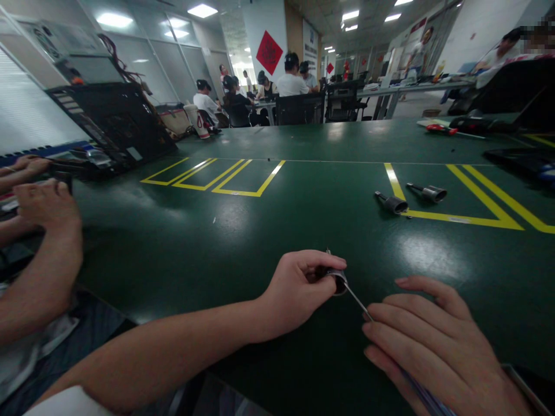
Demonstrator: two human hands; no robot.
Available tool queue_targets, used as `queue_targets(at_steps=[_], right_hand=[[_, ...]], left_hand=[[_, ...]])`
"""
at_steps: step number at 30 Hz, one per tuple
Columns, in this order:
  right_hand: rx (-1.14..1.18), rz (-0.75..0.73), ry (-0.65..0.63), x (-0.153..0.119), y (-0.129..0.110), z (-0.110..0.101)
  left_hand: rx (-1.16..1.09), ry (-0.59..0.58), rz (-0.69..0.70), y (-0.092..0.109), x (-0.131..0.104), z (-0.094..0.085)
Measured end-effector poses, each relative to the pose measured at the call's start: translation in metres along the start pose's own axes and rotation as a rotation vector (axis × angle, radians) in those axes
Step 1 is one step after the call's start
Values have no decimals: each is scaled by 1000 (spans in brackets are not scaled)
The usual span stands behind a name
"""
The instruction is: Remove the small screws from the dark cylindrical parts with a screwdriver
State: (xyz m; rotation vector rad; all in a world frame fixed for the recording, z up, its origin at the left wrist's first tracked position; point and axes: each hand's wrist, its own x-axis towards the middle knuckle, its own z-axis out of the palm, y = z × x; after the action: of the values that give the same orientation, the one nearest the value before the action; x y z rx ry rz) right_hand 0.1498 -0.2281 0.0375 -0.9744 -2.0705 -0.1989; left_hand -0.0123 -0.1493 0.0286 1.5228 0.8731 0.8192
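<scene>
My left hand (299, 289) is closed around a small metal hole saw (340, 283), its round open mouth turned toward me and most of its body hidden by the fingers. My right hand (437, 341) grips a screwdriver (358, 301) with a thin metal shaft, the index finger raised off it. The shaft's tip reaches the rim of the hole saw's mouth; whether it goes inside I cannot tell. Part of a see-through handle shows below the right palm. Farther right, two similar hole saws with shanks, one nearer (393, 203) and one behind (431, 193), lie on the green table (269, 231).
Yellow tape outlines (236, 193) mark the table. A red-handled screwdriver (442, 130) lies at the back right. At left, a co-worker's hands (47, 208) hold a dark object near a large black case (113, 121). A paper cup (197, 121) stands at the far edge.
</scene>
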Motion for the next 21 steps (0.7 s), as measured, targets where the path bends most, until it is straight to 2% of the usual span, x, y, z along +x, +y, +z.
queue_targets(at_steps=[3,8,12,15,18,21], right_hand=[[33,-24,30,-2,1,1],[10,-97,-22,-7,-1,5],[-16,-124,-76,-5,-2,7],[7,-113,-145,-4,6,6],[47,-70,-162,-3,23,4],[43,124,-116,1,50,1]], left_hand=[[-14,-6,-8,-3,5,-2],[-3,49,81,-16,22,-14],[68,166,162,-30,45,-28],[153,181,187,-40,69,-39],[251,182,253,-48,95,-48],[362,195,304,-52,120,-52]])
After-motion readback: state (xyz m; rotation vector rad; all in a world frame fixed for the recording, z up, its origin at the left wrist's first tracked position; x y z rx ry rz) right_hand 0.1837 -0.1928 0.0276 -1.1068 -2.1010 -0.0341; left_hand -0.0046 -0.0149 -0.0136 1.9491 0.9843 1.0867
